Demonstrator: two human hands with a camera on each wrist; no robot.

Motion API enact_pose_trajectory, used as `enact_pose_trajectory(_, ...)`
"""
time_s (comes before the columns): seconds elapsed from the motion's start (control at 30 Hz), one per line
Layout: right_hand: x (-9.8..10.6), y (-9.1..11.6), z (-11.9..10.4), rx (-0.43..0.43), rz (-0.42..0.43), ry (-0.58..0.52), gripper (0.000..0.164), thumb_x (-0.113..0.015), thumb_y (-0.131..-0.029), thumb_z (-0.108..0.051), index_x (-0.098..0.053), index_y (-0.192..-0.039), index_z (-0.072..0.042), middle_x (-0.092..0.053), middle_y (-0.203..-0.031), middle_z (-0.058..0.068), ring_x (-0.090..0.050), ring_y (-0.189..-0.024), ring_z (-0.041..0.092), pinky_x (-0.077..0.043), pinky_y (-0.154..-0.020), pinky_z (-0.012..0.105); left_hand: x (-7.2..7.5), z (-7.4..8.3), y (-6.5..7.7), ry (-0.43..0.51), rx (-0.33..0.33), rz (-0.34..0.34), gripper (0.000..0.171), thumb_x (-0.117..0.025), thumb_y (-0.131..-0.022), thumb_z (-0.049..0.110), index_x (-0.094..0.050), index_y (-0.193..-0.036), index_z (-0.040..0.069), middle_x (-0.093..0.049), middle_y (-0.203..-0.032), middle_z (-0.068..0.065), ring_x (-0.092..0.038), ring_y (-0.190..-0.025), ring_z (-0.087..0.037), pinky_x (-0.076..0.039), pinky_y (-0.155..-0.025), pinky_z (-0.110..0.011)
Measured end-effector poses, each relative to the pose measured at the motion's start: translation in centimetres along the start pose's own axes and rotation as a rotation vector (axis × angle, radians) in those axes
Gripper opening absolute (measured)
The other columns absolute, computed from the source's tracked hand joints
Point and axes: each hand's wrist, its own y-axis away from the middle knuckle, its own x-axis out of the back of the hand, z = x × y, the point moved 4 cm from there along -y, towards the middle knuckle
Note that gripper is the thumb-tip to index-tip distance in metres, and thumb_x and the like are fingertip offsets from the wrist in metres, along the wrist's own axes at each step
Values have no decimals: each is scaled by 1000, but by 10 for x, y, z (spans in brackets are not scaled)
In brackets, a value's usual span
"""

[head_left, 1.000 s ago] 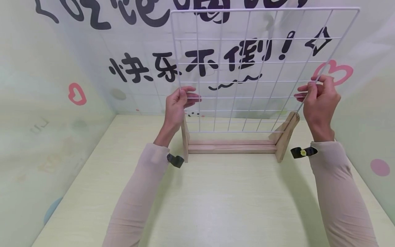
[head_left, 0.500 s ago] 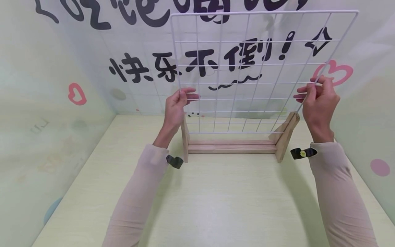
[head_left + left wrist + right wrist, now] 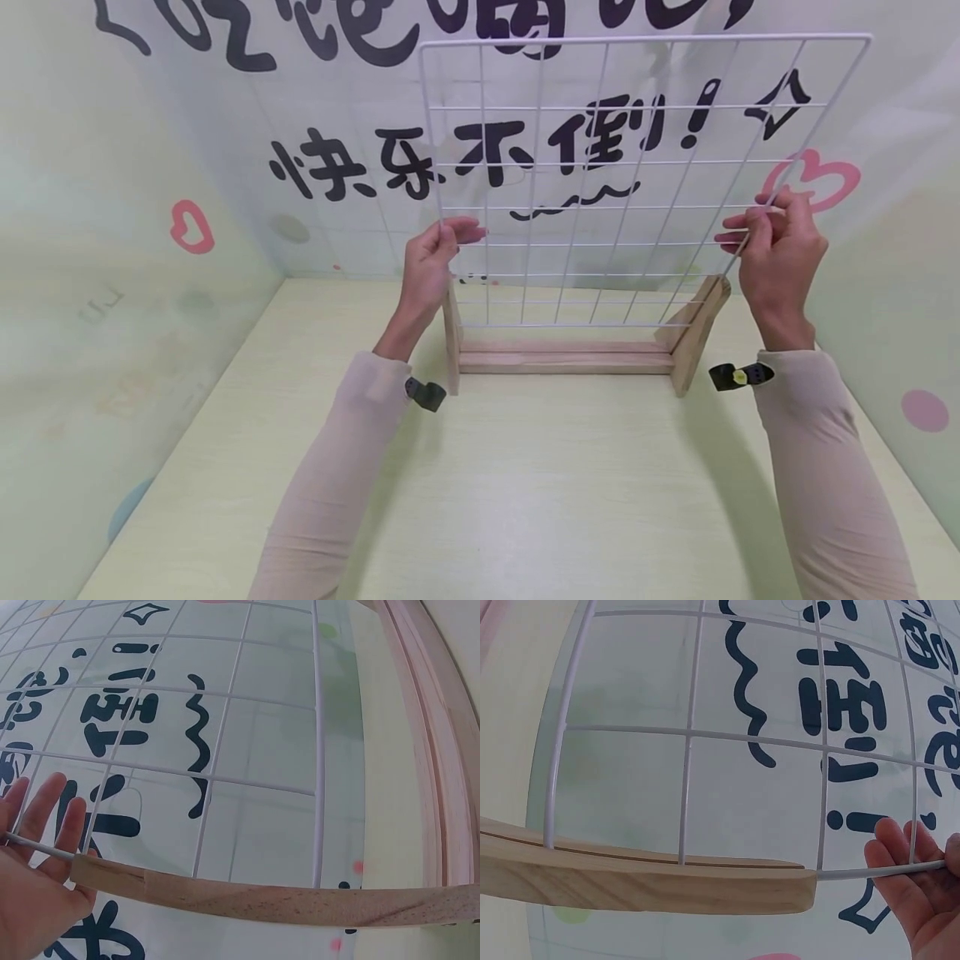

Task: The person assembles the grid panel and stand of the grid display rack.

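A white wire grid panel [image 3: 645,39] stands upright, its lower part between the side pieces of a wooden stand [image 3: 566,364]. My left hand [image 3: 427,267] pinches the panel's left edge wire just above the left side piece. On the opposite edge, my right hand [image 3: 783,258] holds the wire between thumb and fingers. In the right wrist view, the panel's edge runs into a groove in the wooden side piece [image 3: 645,889]. The left wrist view shows the other side piece [image 3: 225,898] meeting the panel's edge; its groove is hidden. The panel's bottom wire is above the stand's crossbars.
The stand rests on a pale wood-grain table [image 3: 525,483]. Behind it hangs a light backdrop [image 3: 337,250] with black lettering and pink hearts, and similar sheets close off both sides. Black straps [image 3: 426,393] are on both wrists.
The panel has slid down a little between the side pieces, its top wire lower than before. Both hands have moved slightly down with it and keep their hold.
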Motion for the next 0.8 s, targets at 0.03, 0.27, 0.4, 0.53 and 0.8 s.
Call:
enact_pose_trajectory(0.03,0,0,0,3,0,-13,13,-53,-102,-16,-62,-110,-12,-69,-82,-16,-69,-68,-4,-55,-65,12,0,0,0,-2,1,-2,38,-38,-107,19,-61,-123,-6,-67,-117,-26,-65,-114,-27,-42,-108,-32)
enact_pose_trajectory(0.27,3,-2,5,-48,2,-150,11,-56,-100,-10,-65,-106,-8,-73,-82,-11,-71,-67,3,-57,-64,17,1,2,-1,-29,1,-19,38,-38,-107,19,-61,-122,-6,-67,-117,-27,-63,-117,-29,-40,-110,-32)
enact_pose_trajectory(0.4,4,-3,7,-87,-10,-219,10,-59,-98,-9,-67,-104,-7,-75,-86,-8,-73,-70,5,-57,-65,19,1,2,0,-26,-4,-24,38,-38,-107,18,-61,-122,-7,-67,-118,-27,-63,-118,-29,-39,-111,-33)
enact_pose_trajectory(0.53,5,-3,7,-124,-26,-365,8,-62,-96,-6,-66,-101,-1,-77,-86,-2,-74,-71,10,-57,-64,22,2,2,0,-35,-2,-17,38,-38,-107,18,-62,-122,-7,-65,-124,-23,-61,-120,-29,-39,-112,-35)
enact_pose_trajectory(0.8,4,-2,8,-165,-42,-561,5,-63,-94,-1,-64,-94,4,-76,-83,8,-74,-67,16,-57,-62,27,3,3,3,-65,11,-7,38,-38,-107,18,-62,-124,-5,-63,-129,-21,-57,-125,-28,-36,-115,-37)
